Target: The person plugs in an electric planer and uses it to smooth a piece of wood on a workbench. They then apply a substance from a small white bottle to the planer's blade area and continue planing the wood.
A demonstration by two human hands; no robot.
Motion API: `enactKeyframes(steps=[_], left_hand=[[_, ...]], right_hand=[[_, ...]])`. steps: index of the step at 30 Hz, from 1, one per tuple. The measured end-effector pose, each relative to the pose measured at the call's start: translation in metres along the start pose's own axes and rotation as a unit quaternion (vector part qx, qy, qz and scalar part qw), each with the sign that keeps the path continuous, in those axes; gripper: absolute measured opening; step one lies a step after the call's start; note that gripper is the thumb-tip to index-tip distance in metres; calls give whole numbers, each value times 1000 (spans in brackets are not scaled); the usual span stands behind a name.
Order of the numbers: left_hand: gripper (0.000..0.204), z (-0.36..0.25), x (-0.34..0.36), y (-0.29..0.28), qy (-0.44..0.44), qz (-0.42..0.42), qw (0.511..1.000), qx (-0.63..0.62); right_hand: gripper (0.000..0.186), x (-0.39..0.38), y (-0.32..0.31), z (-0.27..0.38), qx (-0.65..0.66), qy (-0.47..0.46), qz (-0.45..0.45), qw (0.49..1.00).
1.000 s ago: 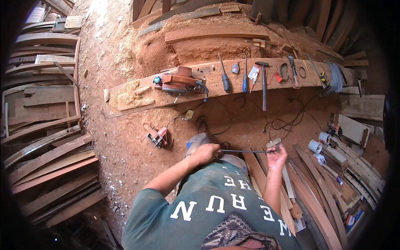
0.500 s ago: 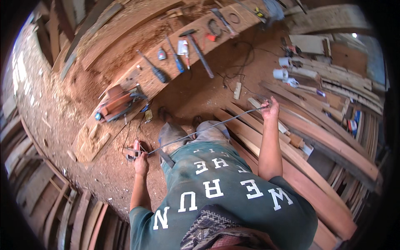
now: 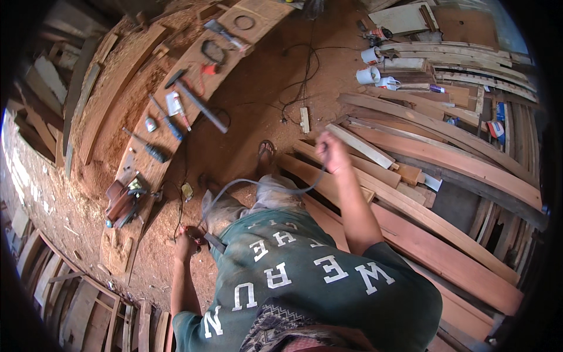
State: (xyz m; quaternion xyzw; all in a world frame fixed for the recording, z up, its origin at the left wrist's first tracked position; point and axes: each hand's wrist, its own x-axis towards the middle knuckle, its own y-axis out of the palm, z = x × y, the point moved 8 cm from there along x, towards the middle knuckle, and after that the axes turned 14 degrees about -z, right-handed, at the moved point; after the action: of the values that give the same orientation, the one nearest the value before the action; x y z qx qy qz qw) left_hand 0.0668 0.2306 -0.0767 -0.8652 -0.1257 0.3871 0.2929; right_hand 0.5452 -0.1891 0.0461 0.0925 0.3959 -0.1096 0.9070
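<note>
- Biggest text by far: chunky white block lettering [image 3: 277,276] on the front of the dark green T-shirt [image 3: 305,267], around 6 o'clock, stacked in several lines.
- It's upside down from up here btw, and the letters look smaller up towards the clock's centre.
- Blue, white and red pack [image 3: 495,130] between 2 and 3 o'clock: looks printed, way too tiny to read.
- White packet [image 3: 173,104] at 10 o'clock: can't tell if there's print.
</note>
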Motion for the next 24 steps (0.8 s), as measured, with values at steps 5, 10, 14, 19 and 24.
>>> enactKeyframes(steps=[5, 10, 14, 19, 24], left_hand=[[72, -316, 96, 72, -176, 114, 892, -400], [36, -450, 116, 163, -146, 243, 884, -373], [24, -472, 101, 166, -27, 157, 973, -164], [25, -498, 54, 147, 22, 257, 962, -91], [28, -456, 37, 90, -28, 352, 927, -126]], right_hand=[[16, -71, 60, -89, -195, 39, 316, 928], [17, -66, 17, -73, -432, -48, 452, 779], [26, -19, -29, -81, -331, 128, 512, 783], [24, 119, -22, -49, 167, 325, 125, 923], [19, 275, -76, -9, 318, 229, -59, 918]])
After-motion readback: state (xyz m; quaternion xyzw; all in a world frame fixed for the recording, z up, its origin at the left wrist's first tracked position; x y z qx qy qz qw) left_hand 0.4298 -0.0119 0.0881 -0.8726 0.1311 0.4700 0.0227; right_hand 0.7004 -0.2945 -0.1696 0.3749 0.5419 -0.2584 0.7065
